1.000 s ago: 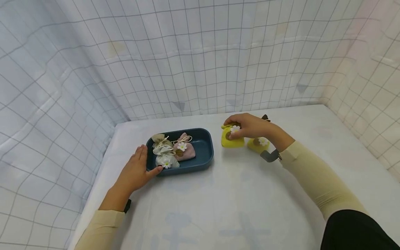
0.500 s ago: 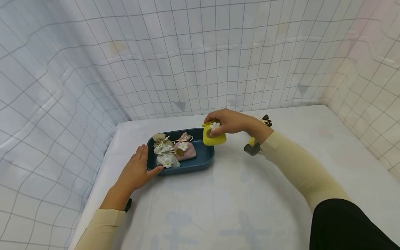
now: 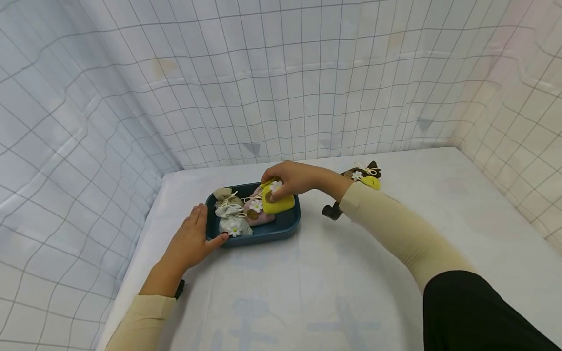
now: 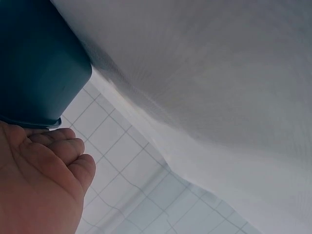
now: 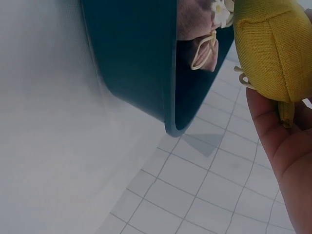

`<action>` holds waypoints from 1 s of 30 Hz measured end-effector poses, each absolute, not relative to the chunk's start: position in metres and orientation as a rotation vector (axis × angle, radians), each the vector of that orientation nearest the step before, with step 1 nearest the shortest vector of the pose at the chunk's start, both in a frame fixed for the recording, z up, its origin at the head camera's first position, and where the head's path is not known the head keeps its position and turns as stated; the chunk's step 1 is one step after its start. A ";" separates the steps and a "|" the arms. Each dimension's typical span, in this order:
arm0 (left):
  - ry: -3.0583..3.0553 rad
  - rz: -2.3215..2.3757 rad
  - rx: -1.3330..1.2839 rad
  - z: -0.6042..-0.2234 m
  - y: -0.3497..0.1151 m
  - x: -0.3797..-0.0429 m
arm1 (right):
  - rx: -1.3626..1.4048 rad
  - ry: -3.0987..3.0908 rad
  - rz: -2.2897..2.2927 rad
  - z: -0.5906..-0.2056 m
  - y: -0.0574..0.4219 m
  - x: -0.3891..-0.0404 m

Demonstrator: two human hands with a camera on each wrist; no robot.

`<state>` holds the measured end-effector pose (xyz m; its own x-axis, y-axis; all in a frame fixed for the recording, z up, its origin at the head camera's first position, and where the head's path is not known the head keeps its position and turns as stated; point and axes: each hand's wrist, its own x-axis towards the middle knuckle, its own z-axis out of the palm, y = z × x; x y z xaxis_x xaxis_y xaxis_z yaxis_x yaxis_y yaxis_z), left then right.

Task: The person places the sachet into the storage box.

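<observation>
My right hand (image 3: pixel 295 179) pinches a yellow drawstring pouch (image 3: pixel 277 201) with a white flower and brown patch, held over the right part of the blue tray (image 3: pixel 284 230). In the right wrist view the pouch (image 5: pixel 273 53) hangs beside the tray's rim (image 5: pixel 170 117). My left hand (image 3: pixel 189 239) rests against the tray's left end, fingers straight and thumb along the near rim. Inside lie a pink pouch (image 3: pixel 259 217), partly covered by the yellow one, a pale grey-white pouch (image 3: pixel 234 225) and an olive-beige pouch (image 3: pixel 223 194).
Right of the tray, behind my right forearm, lie a dark brown pouch (image 3: pixel 373 166) with a flower and another yellow pouch (image 3: pixel 371 183), partly hidden by the sleeve. A white cloth covers the table (image 3: pixel 272 292). Gridded white curtains (image 3: pixel 281 87) stand at the back and both sides.
My right hand has carried the yellow pouch leftward from the table on the right to over the tray. The brown pouch has come into fuller view. My left hand stays at the tray.
</observation>
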<state>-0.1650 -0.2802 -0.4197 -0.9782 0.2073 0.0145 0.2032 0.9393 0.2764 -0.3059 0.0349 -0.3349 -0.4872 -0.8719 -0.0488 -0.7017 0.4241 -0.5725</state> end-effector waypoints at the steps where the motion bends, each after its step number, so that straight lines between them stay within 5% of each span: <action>1: 3.079 0.435 0.325 -0.420 -0.281 -0.165 | -1.360 2.337 -0.698 -0.335 0.032 -0.305; 30: 3.079 0.431 0.327 -0.421 -0.281 -0.167 | -1.431 2.271 -0.406 -0.370 -0.009 -0.278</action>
